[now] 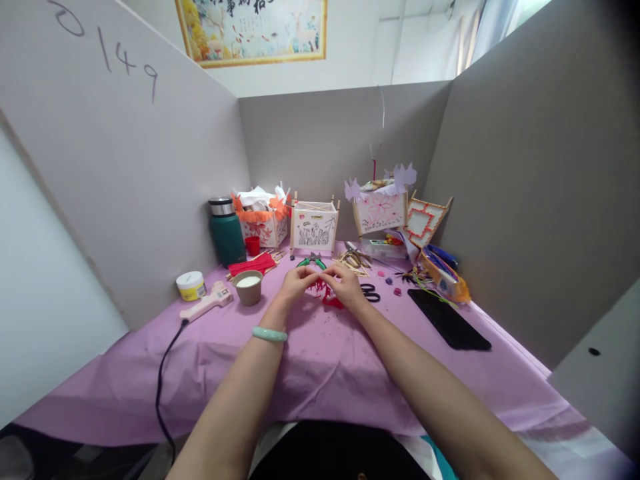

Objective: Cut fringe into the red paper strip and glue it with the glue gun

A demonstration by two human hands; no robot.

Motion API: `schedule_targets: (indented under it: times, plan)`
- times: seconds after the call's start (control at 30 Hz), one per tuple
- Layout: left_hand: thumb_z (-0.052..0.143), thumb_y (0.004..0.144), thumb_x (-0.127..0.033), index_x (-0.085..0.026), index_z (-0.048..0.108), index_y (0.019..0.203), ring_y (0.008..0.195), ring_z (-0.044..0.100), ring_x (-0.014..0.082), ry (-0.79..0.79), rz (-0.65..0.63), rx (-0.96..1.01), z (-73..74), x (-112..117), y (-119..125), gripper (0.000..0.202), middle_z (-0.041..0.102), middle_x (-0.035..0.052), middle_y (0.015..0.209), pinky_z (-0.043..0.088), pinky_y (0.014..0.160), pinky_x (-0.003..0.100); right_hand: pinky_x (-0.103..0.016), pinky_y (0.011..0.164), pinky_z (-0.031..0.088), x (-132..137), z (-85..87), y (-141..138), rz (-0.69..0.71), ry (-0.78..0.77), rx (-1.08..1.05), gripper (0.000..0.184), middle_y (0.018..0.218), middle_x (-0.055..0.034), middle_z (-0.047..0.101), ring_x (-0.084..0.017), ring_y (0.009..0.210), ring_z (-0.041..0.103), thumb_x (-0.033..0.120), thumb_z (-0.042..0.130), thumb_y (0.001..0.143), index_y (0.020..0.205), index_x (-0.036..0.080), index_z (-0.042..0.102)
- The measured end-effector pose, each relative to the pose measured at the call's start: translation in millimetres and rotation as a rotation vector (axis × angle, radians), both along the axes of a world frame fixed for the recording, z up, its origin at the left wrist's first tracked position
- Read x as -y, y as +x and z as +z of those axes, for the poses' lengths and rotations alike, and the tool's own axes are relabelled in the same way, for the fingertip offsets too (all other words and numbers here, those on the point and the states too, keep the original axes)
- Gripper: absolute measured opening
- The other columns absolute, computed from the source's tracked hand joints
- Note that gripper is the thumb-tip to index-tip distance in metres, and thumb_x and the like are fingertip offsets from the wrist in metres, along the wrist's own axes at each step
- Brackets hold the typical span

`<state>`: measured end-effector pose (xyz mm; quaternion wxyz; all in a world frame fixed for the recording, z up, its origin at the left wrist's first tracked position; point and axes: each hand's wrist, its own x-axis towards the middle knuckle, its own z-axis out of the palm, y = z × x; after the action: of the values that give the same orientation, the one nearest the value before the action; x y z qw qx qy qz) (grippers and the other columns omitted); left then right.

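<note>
My left hand [295, 283] and my right hand [345, 285] meet over the purple table cover [320, 360], fingers pinched together on a small red tassel-like piece [326, 293] between them. The left wrist wears a pale green bangle [269, 334]. Green-handled pliers [311, 262] lie just beyond the hands. Black scissors [370, 292] rest right of my right hand. What exactly the fingertips pinch is too small to make out beyond red threads.
A glue gun [207, 301] with a black cord, a small cup [249, 287], a yellow-white jar [191, 285] and a green flask [227, 231] stand left. Paper lantern boxes [314, 227] line the back. A black mat [449, 319] lies right. Grey partitions enclose the table.
</note>
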<state>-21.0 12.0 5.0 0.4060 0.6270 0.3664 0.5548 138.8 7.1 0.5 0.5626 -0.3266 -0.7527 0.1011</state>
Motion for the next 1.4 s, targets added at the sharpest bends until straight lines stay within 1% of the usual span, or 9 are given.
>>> schedule_targets:
  times: [0.1,0.27,0.4,0.53,0.7,0.83,0.97,1.13,1.4]
  plan:
    - [0.074,0.06,-0.035,-0.013,0.064,0.063,0.052,0.05,0.01,-0.014,0.037,0.003,-1.0,-1.4,-1.3,0.025,0.058,0.0002,0.055,0.039,0.052,0.024,-0.033,0.078,0.044,8.4,2.0,3.5,0.033,0.074,0.044,0.018,0.078,-0.0037,0.063,-0.019,0.08,0.056,0.033,0.059,0.085,0.074,0.021,0.066]
    - [0.071,0.059,-0.035,-0.014,0.059,0.06,0.049,0.049,0.0092,-0.037,0.101,0.037,0.2,-1.6,-2.5,0.024,0.056,-0.0013,0.051,0.039,0.049,0.023,-0.033,0.077,0.042,20.5,2.0,9.4,0.178,0.211,0.403,0.021,0.082,-0.0047,0.064,-0.018,0.079,0.055,0.036,0.063,0.082,0.068,0.021,0.067]
    - [0.072,0.058,-0.037,-0.013,0.059,0.063,0.048,0.049,0.0087,-0.055,0.134,0.067,2.9,0.0,-2.4,0.027,0.055,-0.0017,0.051,0.039,0.049,0.022,-0.03,0.072,0.039,22.4,2.4,13.3,0.064,0.157,0.483,0.035,0.07,-0.0037,0.059,-0.016,0.071,0.053,0.044,0.059,0.085,0.06,0.018,0.061]
    - [0.072,0.056,-0.036,-0.013,0.06,0.062,0.048,0.049,0.0085,-0.06,0.172,0.081,7.0,3.8,-2.7,0.027,0.055,-0.0018,0.052,0.039,0.049,0.022,-0.029,0.073,0.038,22.9,-0.6,18.4,-0.116,-0.023,0.583,0.037,0.085,-0.0058,0.06,-0.019,0.081,0.054,0.053,0.069,0.072,0.08,0.017,0.062]
    - [0.072,0.058,-0.034,-0.013,0.059,0.063,0.048,0.048,0.0083,-0.06,0.187,0.101,8.6,4.7,-2.0,0.025,0.053,-0.0023,0.051,0.038,0.048,0.021,-0.026,0.069,0.037,17.6,-5.2,22.4,-0.142,-0.207,0.585,0.009,0.082,-0.0042,0.06,-0.015,0.075,0.053,0.022,0.055,0.079,0.076,0.017,0.061]
    - [0.073,0.059,-0.036,-0.013,0.058,0.064,0.048,0.048,0.008,-0.059,0.154,0.12,9.9,6.1,-2.3,0.028,0.053,-0.0025,0.051,0.039,0.048,0.022,-0.022,0.053,0.035,14.1,2.6,29.4,0.01,-0.503,0.267,0.007,0.065,0.0014,0.057,-0.011,0.056,0.05,0.019,0.051,0.074,0.075,0.017,0.058]
    - [0.074,0.061,-0.036,-0.014,0.058,0.068,0.048,0.048,0.0073,-0.165,0.057,0.149,18.6,20.8,-7.1,0.029,0.053,-0.0028,0.055,0.041,0.049,0.022,-0.02,0.044,0.032,23.0,17.8,41.4,0.225,-0.76,0.095,0.016,0.057,0.0037,0.054,-0.007,0.045,0.043,0.031,0.059,0.074,0.072,0.016,0.055]
    - [0.072,0.065,-0.032,-0.014,0.058,0.075,0.045,0.049,0.0081,-0.422,-0.057,0.015,26.8,41.4,-13.6,0.024,0.057,-0.0006,0.058,0.041,0.046,0.022,-0.018,0.038,0.027,37.0,27.5,50.5,0.305,-0.964,0.163,0.034,0.053,0.0048,0.051,-0.005,0.039,0.037,0.049,0.06,0.076,0.07,0.017,0.054]
    - [0.065,0.07,-0.021,-0.013,0.065,0.072,0.039,0.047,0.0102,-0.352,0.24,-0.617,11.3,35.0,-13.1,0.008,0.051,-0.0014,0.043,0.033,0.042,0.021,-0.019,0.039,0.027,25.5,6.9,53.8,-0.114,-0.859,0.408,0.023,0.052,0.0014,0.056,-0.007,0.039,0.043,0.037,0.061,0.076,0.071,0.015,0.062]
